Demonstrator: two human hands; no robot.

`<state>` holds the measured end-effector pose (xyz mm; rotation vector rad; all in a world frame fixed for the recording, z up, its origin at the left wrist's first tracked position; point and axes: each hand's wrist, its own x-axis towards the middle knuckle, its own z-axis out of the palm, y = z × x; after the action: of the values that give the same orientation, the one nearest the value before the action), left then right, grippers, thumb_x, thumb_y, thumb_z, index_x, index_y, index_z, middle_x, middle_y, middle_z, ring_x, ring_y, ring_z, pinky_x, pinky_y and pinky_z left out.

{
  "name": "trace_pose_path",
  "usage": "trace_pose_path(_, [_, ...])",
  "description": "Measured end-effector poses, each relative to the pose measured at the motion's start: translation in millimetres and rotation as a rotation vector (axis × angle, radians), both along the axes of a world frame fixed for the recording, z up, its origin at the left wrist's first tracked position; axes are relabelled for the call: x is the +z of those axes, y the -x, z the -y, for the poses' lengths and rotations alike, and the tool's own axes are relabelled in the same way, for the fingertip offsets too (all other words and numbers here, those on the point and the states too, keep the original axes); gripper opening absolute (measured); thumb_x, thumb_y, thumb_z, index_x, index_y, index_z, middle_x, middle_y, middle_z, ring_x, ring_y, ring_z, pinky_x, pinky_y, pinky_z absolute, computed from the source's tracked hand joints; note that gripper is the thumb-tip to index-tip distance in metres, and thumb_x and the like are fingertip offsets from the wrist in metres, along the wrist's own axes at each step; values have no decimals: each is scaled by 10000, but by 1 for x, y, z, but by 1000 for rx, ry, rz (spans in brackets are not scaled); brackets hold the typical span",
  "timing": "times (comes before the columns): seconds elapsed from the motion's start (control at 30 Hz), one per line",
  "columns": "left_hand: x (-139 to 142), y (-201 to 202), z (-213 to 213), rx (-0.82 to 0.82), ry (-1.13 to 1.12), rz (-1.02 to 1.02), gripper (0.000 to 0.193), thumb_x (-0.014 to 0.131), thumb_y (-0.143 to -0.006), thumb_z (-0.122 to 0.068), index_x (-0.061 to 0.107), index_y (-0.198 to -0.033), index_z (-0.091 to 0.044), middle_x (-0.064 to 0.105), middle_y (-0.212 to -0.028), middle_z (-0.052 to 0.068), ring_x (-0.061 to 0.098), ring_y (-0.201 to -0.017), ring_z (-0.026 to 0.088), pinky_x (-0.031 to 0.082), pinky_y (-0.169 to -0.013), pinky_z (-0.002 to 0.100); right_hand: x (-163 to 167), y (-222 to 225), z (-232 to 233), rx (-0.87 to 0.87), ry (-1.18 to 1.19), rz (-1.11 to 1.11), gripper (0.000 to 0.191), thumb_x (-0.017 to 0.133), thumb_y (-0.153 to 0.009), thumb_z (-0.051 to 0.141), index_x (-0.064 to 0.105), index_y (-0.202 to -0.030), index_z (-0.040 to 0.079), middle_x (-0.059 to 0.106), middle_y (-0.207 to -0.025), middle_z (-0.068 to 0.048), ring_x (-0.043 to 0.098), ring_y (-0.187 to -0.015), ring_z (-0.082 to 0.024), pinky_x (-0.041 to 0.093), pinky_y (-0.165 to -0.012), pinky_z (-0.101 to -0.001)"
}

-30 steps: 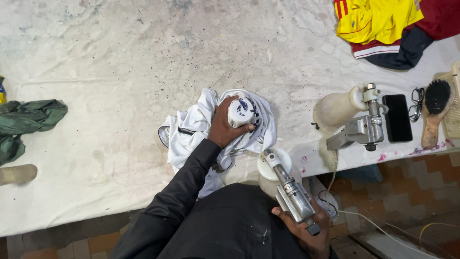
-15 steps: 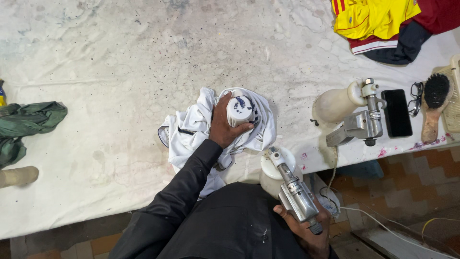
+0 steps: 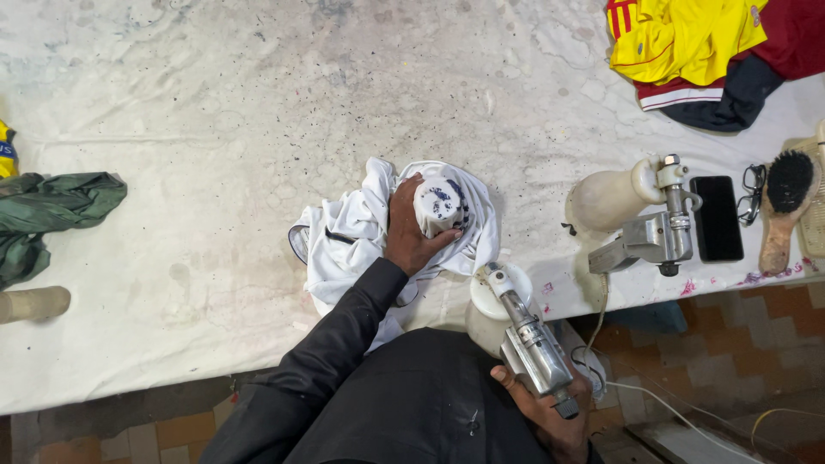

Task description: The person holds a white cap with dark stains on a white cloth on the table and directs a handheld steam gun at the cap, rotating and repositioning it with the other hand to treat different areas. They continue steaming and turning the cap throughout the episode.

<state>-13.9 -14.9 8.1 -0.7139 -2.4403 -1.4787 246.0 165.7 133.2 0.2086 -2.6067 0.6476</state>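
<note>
White, soft cotton shirt [image 3: 357,236], bunched over a rounded form on the worktop [image 3: 215,103], sat clasped by the left hand [image 3: 411,232]; at five o'clock the right hand [image 3: 550,412] gripped a metal spray gun [image 3: 528,339].

Around the white shirt [image 3: 361,232] bunched at the middle of the table [image 3: 215,103] there are two spray guns: one [image 3: 524,331] just below-right of it, one [image 3: 640,219] farther right. Beyond that second gun lie one black phone [image 3: 716,218], one pair of glasses [image 3: 754,191] and one brush [image 3: 784,206]. Far up-right of the shirt sits one heap of yellow and maroon garments [image 3: 696,43], and far left one green cloth [image 3: 47,210].
</note>
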Motion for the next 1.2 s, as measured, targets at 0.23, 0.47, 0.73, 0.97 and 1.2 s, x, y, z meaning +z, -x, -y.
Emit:
trace_pose_path(0.23, [0,-4,-4,56,53,-9,1084,967,-693,-365,334,-1498,-11,423,-1485,214,385,-1408,421,297,-1203,522,-3,5,2,-189,456,362,314,889,-723,275,747,-978,161,744,-927,-119,802,-786,-229,647,-576,-320])
trace_pose_path(0.47, [5,-6,-5,85,46,35,1059,974,-654,-356,383,-1458,-4,453,-1454,213,408,-1388,420,317,-1189,513,-20,-10,-5,-25,-131,-106,320,804,-867,229,735,-1164,325,546,-1153,-110,652,-1034,-286,580,-812,-381])
trace_pose_path(0.73, [10,0,2,62,139,113,1036,942,-701,-516,440,-1433,18,503,-1415,234,449,-1380,424,343,-1184,518,-6,8,0,-153,-114,89,497,854,-723,406,679,-1153,230,671,-1063,-166,705,-934,-300,572,-760,-396])
trace_pose_path(0.97, [23,13,20,-62,-16,216,1216,944,-645,-560,346,-1501,63,431,-1483,281,399,-1413,434,321,-1185,512,15,22,4,-277,351,495,622,896,-659,411,682,-1056,-17,780,-858,-148,802,-739,-244,657,-619,-377])
trace_pose_path(1.2, [22,4,3,-10,-24,179,990,936,-758,-468,455,-1518,-54,526,-1511,163,476,-1448,375,231,-1286,553,8,16,2,-236,281,426,649,876,-689,456,662,-1067,-26,768,-858,-144,796,-710,-241,657,-598,-362])
